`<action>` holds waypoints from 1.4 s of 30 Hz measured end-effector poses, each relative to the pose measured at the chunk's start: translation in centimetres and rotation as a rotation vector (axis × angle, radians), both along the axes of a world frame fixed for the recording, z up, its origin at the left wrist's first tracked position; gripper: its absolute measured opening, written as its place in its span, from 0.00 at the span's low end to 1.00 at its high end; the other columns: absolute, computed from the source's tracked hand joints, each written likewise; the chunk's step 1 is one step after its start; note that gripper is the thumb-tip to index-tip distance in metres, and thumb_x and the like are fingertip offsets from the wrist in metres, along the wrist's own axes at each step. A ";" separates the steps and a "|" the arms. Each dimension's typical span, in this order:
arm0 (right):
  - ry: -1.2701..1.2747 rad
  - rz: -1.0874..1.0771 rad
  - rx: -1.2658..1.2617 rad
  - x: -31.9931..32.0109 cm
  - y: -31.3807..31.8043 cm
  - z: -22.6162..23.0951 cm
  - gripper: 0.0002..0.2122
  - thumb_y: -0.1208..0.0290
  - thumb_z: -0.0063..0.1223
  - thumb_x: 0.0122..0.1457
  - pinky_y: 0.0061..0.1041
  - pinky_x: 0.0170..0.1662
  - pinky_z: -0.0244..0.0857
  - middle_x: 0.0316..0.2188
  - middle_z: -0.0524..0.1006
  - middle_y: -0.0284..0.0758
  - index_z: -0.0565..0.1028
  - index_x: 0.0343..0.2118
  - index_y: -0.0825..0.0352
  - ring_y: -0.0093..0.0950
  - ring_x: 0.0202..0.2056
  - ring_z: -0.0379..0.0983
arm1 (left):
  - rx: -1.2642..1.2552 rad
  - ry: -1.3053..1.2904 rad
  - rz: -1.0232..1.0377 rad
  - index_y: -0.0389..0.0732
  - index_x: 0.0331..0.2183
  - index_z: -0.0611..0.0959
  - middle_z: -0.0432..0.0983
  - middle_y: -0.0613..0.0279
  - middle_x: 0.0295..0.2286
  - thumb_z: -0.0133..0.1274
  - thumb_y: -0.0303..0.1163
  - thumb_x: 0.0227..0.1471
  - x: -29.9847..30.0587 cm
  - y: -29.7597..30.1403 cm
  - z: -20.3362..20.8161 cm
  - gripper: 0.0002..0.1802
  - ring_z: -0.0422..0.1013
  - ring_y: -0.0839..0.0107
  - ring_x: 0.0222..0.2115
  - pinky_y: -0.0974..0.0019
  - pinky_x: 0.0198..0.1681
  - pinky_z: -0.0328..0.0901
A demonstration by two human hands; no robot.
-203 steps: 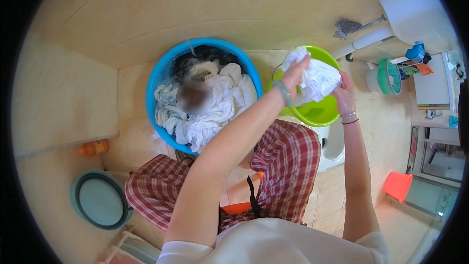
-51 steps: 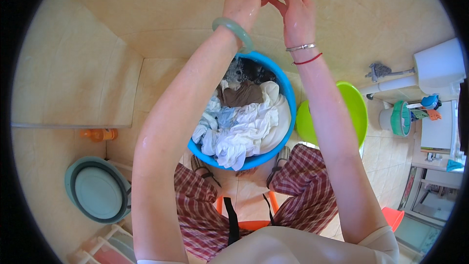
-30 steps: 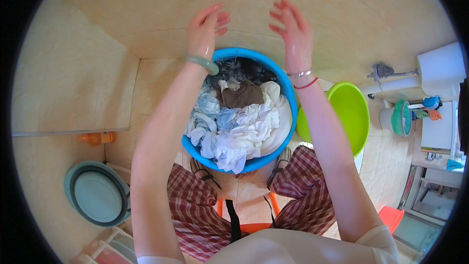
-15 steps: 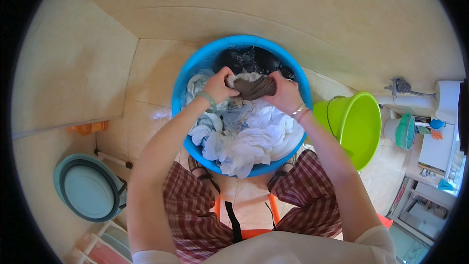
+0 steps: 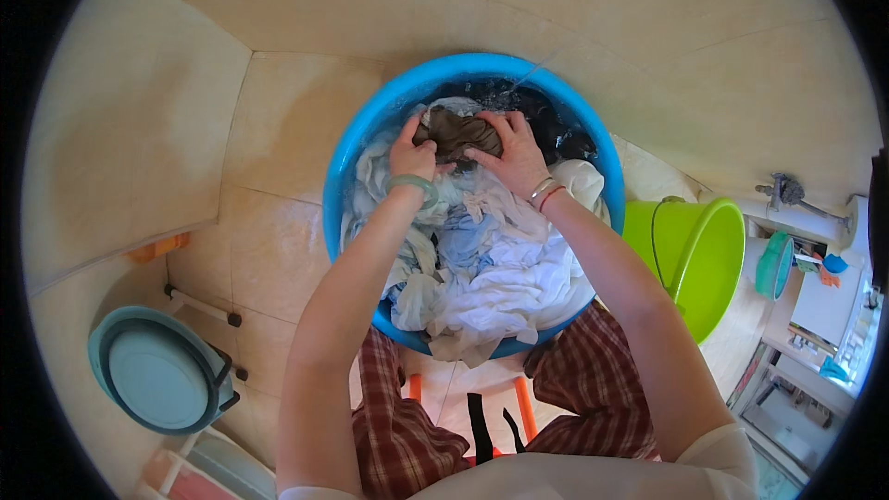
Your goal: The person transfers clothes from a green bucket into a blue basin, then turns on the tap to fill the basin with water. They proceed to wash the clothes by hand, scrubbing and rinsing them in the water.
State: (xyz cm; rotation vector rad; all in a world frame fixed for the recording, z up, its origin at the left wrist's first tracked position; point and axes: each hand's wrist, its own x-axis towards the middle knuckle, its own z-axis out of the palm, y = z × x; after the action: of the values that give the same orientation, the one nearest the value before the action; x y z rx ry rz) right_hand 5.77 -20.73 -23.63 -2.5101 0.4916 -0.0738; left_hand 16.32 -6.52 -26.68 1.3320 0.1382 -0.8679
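Between my two hands is a wet brown cloth (image 5: pixel 454 133), bunched up at the far part of a large blue tub (image 5: pixel 335 213). My left hand (image 5: pixel 414 152) has its fingers closed on the cloth's left end. Its right end is in my right hand (image 5: pixel 515 154), with the thumb on the near side and the fingers over the top. A heap of white and pale blue laundry (image 5: pixel 519 268) fills the near part of the tub. Dark wet clothes (image 5: pixel 556 134) lie in water along the far right wall.
A lime green bucket (image 5: pixel 708 264) stands tilted-looking right of the tub. At left lies a grey-blue basin (image 5: pixel 157 375) near a white-framed rack (image 5: pixel 181 463). Orange stool legs (image 5: pixel 525 407) show between my knees. A tiled wall (image 5: pixel 556 9) rises behind the tub; a teal-lined bin (image 5: pixel 780 264) is far right.
My hands have moved slightly left with the brown cloth and brought it down closer to the laundry. The view has shifted, and a thin splash or stream shows at the tub's far rim.
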 end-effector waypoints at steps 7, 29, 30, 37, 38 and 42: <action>0.650 0.237 0.005 3.5 2.2 -6.6 0.21 0.58 0.44 0.57 0.39 0.48 0.63 0.49 0.67 0.43 0.64 0.52 0.60 0.45 0.48 0.67 | 0.021 -0.234 0.165 0.40 0.45 0.77 0.76 0.55 0.38 0.39 0.13 0.41 0.5 1.5 -10.4 0.27 0.71 0.63 0.40 0.69 0.45 0.63; -0.423 0.278 -0.404 -3.1 10.5 10.0 0.17 0.63 0.57 0.41 0.29 0.33 0.65 0.38 0.66 0.30 0.73 0.37 0.53 0.32 0.36 0.62 | -0.952 0.561 -0.111 0.45 0.50 0.68 0.71 0.63 0.38 0.48 0.35 0.55 -2.2 -0.3 8.2 0.20 0.70 0.73 0.37 0.69 0.38 0.68; -0.459 0.240 -0.364 -2.8 11.0 10.3 0.16 0.63 0.57 0.41 0.28 0.32 0.65 0.38 0.66 0.30 0.73 0.37 0.53 0.32 0.36 0.62 | -0.982 0.550 -0.119 0.44 0.49 0.69 0.71 0.64 0.37 0.48 0.36 0.55 -2.2 -0.4 8.6 0.19 0.70 0.75 0.36 0.71 0.36 0.68; -0.591 0.065 -0.166 -1.1 10.0 9.0 0.11 0.62 0.62 0.40 0.26 0.22 0.65 0.30 0.66 0.29 0.74 0.27 0.55 0.30 0.31 0.64 | -0.662 0.346 0.000 0.43 0.39 0.73 0.70 0.69 0.27 0.42 0.45 0.58 -3.9 -1.1 8.1 0.16 0.66 0.81 0.25 0.78 0.25 0.62; -0.664 0.046 -0.145 -0.7 9.7 8.7 0.08 0.66 0.61 0.40 0.27 0.21 0.65 0.25 0.66 0.30 0.72 0.22 0.57 0.31 0.27 0.66 | -0.590 0.247 -0.015 0.44 0.36 0.74 0.70 0.69 0.26 0.40 0.44 0.59 -4.1 -0.8 7.9 0.15 0.66 0.82 0.25 0.78 0.25 0.61; -0.600 0.025 0.081 -0.2 8.3 7.2 0.04 0.71 0.55 0.44 0.32 0.23 0.65 0.22 0.68 0.35 0.71 0.21 0.61 0.38 0.23 0.70 | -0.380 -0.176 0.098 0.39 0.34 0.76 0.73 0.66 0.28 0.44 0.39 0.54 -4.3 -0.7 5.4 0.14 0.69 0.78 0.28 0.73 0.31 0.64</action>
State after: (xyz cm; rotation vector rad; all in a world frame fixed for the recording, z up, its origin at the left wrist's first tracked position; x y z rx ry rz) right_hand 5.58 -12.43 -16.45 -2.2601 0.2069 -0.7526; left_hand 11.99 -7.18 -21.28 1.0288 -0.0957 -0.6517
